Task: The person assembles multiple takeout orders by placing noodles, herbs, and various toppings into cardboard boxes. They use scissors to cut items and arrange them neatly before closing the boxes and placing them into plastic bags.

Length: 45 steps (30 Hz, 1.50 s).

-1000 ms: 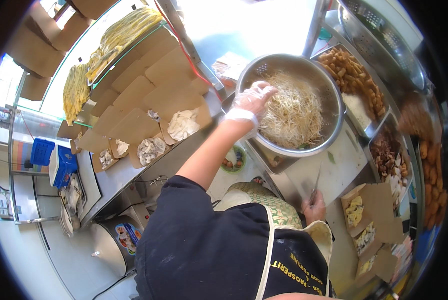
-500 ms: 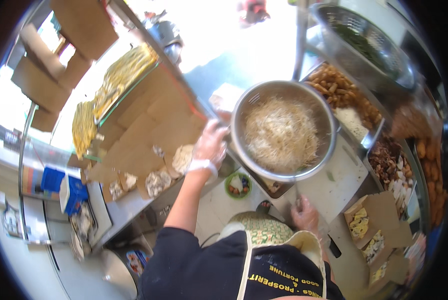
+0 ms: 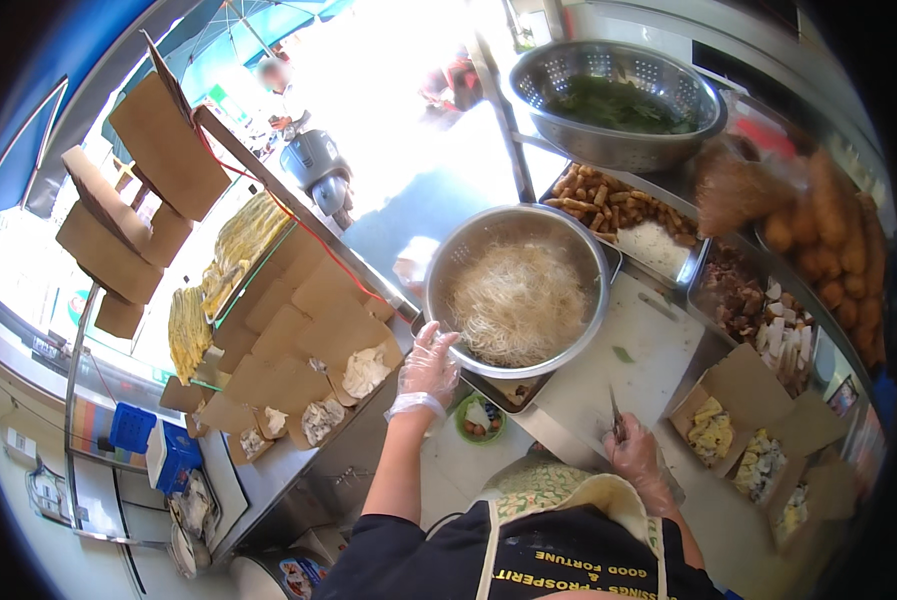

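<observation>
A large steel bowl stands in front of me, holding pale, thin noodles. My left hand, in a clear plastic glove, is by the bowl's lower left rim with its fingers stretched out; I cannot tell whether they touch it. To the right, below the bowl, my gloved right hand is closed round a slim, pointed metal tool that looks like scissors, its tip pointing away from me. The tool is over the pale worktop, apart from the noodles.
At the far right stands a steel colander with green leaves. Trays of fried pieces and dark shredded food line the right side. Open cardboard boxes with food sit near right; more boxes cover the left counter.
The view has shifted, so the bowl appears lower and further left. My right hand and the scissors have drawn away from the bowl's near rim. My left hand stays beside the bowl.
</observation>
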Each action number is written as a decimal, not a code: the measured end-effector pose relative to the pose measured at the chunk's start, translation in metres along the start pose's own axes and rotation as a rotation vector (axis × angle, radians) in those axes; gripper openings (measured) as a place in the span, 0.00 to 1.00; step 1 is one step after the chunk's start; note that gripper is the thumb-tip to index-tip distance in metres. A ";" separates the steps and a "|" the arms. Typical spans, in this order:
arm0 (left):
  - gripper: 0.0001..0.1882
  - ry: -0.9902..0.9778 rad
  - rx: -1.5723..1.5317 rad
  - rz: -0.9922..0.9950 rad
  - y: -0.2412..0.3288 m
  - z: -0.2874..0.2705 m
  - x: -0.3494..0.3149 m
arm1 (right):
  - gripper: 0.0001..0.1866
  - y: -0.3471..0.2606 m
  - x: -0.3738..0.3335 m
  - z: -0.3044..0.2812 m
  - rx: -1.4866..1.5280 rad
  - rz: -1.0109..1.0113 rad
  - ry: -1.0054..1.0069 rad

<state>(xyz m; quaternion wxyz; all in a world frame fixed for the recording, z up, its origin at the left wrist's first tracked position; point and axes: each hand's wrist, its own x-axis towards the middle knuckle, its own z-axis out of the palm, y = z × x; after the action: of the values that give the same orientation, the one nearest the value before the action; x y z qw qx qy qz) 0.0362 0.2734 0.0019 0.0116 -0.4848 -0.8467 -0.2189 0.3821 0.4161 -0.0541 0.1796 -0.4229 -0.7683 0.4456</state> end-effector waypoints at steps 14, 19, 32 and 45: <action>0.51 0.887 -1.296 -0.293 -0.022 -0.106 0.010 | 0.14 0.039 -0.001 -0.031 -0.004 -0.048 -0.038; 0.21 1.050 -1.843 -0.064 -0.054 -0.156 0.012 | 0.15 0.051 -0.021 -0.045 0.051 -0.019 0.067; 0.14 0.874 -2.101 -0.191 -0.056 -0.125 -0.001 | 0.16 0.119 -0.071 -0.173 -0.521 -0.007 0.693; 0.08 0.617 -1.653 -0.238 -0.062 -0.078 0.001 | 0.29 0.189 -0.059 -0.215 -0.377 0.047 0.771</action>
<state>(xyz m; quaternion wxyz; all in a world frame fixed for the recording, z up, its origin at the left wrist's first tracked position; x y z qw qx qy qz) -0.0308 0.2174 0.0499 -0.1373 -0.1664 -0.4221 -0.8805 0.6490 0.5295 -0.0911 0.3628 -0.6014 -0.7032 0.1106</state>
